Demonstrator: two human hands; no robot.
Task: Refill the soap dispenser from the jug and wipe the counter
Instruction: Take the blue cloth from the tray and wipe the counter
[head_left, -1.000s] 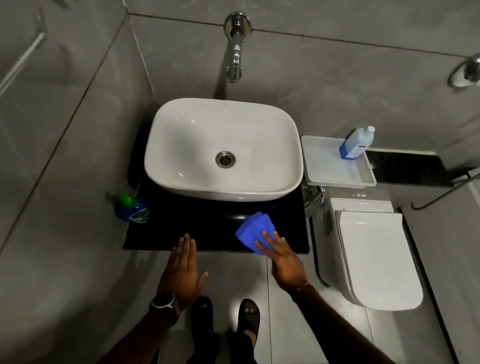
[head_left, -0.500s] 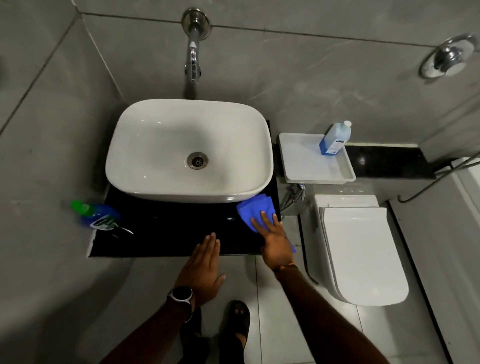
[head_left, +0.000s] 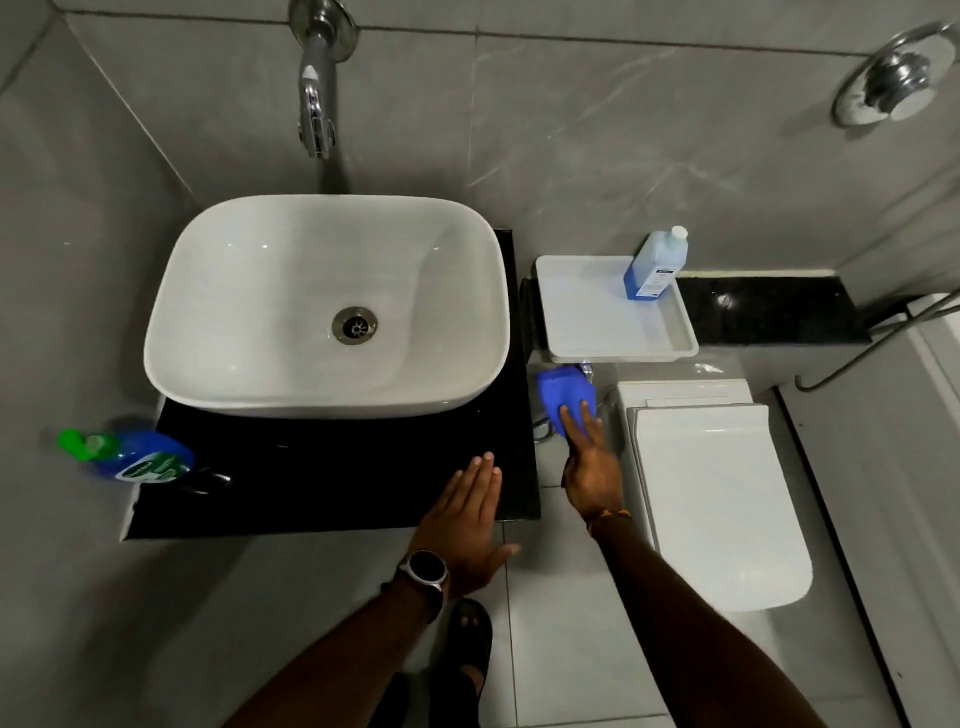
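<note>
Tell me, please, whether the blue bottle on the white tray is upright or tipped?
Upright: the blue bottle stands on its base in the white tray, cap uppermost.

My left hand (head_left: 465, 525) lies flat, palm down, fingers straight and together, thumb spread to the side, a watch (head_left: 425, 570) on that wrist. My right hand (head_left: 592, 467) reaches forward from an extended arm, fingers stretched out and pressing flat on a blue cloth (head_left: 561, 392).

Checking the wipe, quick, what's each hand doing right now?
Left hand: open, flat, holding nothing.
Right hand: fingers extended on the cloth.
</note>
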